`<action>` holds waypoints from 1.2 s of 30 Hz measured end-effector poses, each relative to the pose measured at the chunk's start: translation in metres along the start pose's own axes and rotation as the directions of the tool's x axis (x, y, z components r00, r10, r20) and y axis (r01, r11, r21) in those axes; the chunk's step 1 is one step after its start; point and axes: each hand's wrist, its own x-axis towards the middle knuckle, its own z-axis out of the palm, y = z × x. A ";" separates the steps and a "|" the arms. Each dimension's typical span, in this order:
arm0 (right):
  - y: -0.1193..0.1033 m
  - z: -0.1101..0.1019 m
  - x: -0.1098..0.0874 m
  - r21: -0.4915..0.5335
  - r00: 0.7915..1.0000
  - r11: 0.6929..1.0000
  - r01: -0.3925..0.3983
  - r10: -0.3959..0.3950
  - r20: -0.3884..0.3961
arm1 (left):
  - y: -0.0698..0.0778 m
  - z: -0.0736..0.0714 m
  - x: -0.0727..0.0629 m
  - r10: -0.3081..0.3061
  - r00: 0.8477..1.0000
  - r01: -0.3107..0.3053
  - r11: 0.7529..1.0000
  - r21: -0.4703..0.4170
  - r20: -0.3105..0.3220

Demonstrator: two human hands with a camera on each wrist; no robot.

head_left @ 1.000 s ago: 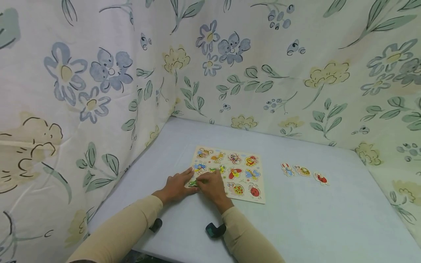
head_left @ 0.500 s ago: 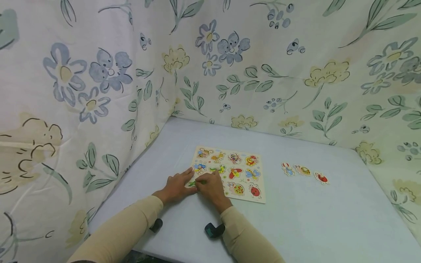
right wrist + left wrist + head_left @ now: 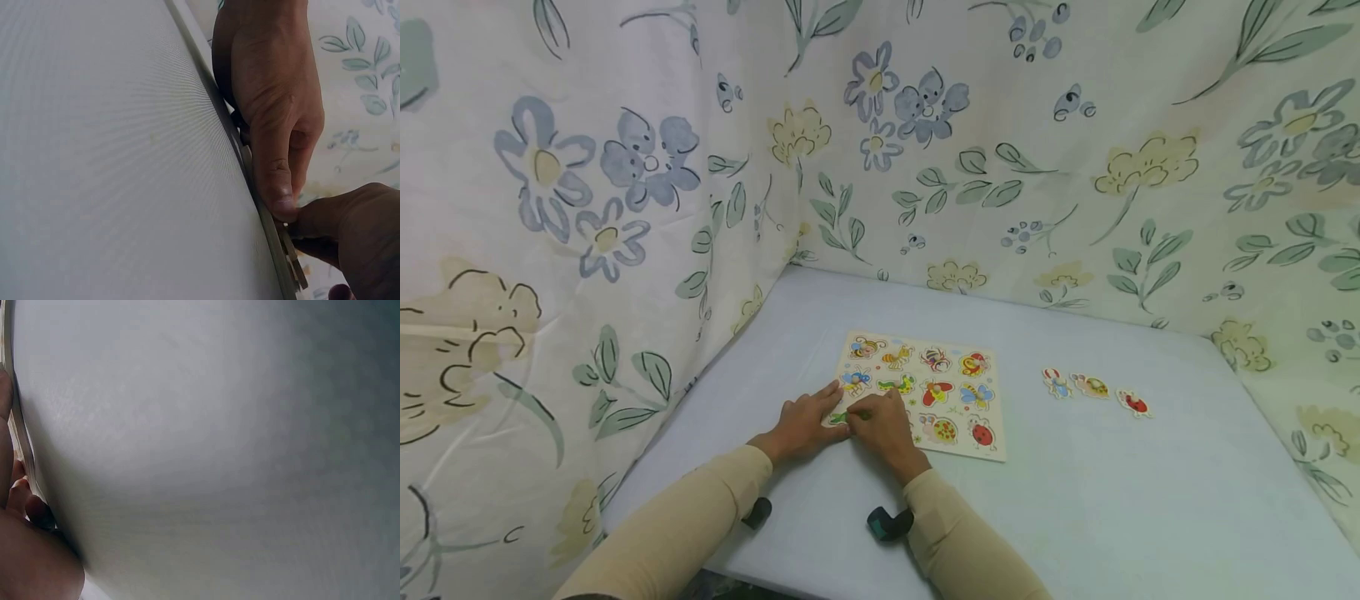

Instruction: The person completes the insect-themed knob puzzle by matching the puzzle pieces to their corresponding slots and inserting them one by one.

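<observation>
Facing floral cloth (image 3: 970, 208) hanging behind the white table (image 3: 1112, 500). Having three loose pieces, a beetle (image 3: 1057, 383), a snail (image 3: 1090, 386) and a ladybird (image 3: 1134, 403), lying well right of the puzzle board (image 3: 962, 447). Blocking part of the bottom row with the right hand (image 3: 886, 431), while pinching a green piece (image 3: 838, 419) at the lower-left corner. Resting the left hand (image 3: 805, 423), not gripping, along the left edge. Displaying rows of insects (image 3: 975, 396) on the board, not showing clearly which are seated pieces or printed pictures.
</observation>
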 end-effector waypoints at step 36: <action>0.024 -0.063 0.008 0.104 0.986 0.994 -0.018 0.035 -0.165 | 0.006 -0.001 0.000 -0.008 0.999 0.009 1.000 -0.025 0.036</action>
